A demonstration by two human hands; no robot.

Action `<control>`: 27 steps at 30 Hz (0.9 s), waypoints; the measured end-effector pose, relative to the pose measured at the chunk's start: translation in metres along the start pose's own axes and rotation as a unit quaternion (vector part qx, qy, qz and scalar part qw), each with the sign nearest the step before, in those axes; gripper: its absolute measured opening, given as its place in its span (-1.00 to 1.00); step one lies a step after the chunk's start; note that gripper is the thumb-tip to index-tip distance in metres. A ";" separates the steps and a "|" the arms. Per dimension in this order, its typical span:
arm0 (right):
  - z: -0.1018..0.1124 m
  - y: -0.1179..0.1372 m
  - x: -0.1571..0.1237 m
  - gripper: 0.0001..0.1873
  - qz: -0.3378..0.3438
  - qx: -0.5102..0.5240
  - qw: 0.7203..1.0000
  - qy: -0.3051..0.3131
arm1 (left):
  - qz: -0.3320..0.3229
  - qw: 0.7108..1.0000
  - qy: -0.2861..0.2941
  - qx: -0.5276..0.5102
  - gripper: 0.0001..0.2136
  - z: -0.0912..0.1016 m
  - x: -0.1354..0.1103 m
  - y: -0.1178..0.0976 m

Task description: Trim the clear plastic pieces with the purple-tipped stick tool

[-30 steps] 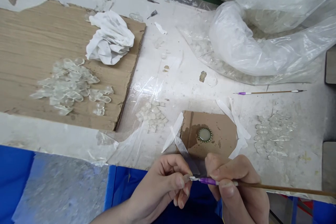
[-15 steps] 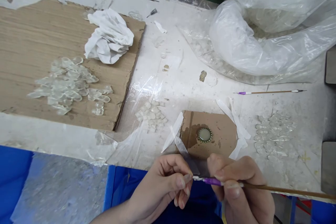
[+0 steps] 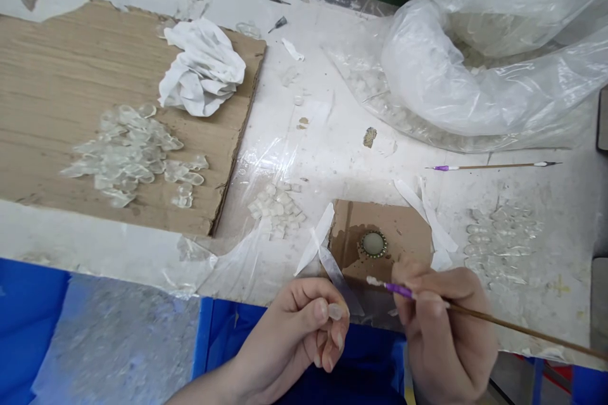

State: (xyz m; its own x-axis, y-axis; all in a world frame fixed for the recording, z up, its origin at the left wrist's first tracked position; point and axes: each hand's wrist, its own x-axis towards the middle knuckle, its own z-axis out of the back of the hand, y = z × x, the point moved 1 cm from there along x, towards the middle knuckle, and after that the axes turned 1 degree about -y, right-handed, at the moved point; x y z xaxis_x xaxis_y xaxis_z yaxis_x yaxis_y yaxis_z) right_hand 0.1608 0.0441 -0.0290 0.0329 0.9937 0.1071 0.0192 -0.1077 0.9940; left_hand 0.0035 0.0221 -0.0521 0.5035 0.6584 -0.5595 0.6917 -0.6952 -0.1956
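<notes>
My left hand [image 3: 304, 323], at the table's near edge, pinches a small clear piece [image 3: 335, 311] between thumb and fingers. In my right hand [image 3: 446, 323] is a thin brown stick [image 3: 522, 330] with a purple band and a whitish, lumpy tip, held like a pen. The tip is apart from the clear piece and points up-left, just below a bottle cap [image 3: 373, 244]. That cap lies face up, filled with something pale, on a small cardboard piece [image 3: 408, 234] that has a dark wet stain.
Small pale blocks [image 3: 276, 210] are heaped left of the cap. Clear pieces lie piled [image 3: 126, 152] on large cardboard [image 3: 47, 107] beside crumpled tissue [image 3: 204, 69], and in rows [image 3: 501, 243] at right. A second stick [image 3: 494, 166] and a plastic bag [image 3: 427, 69] lie beyond.
The stick's tip has moved away from the clear piece in my left hand, up towards the cap. My left hand stays nearly in place.
</notes>
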 end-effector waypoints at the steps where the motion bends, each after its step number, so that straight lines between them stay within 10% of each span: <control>1: -0.003 0.004 -0.002 -0.79 -0.022 0.048 0.998 0.015 | 0.000 1.000 -0.001 0.000 -0.63 0.000 0.000 0.000; 27: -0.012 0.006 -0.001 -0.81 -0.026 0.114 0.989 0.095 | 0.004 1.000 -0.001 0.005 -0.62 0.000 0.000 0.000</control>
State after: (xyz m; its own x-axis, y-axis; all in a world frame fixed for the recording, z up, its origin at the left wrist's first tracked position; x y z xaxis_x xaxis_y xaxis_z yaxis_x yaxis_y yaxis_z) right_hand 0.1486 0.0429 -0.0226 -0.1619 0.9836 0.0792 0.2422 -0.0382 0.9695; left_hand 0.0031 0.0217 -0.0523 0.5075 0.6526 -0.5626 0.6828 -0.7028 -0.1994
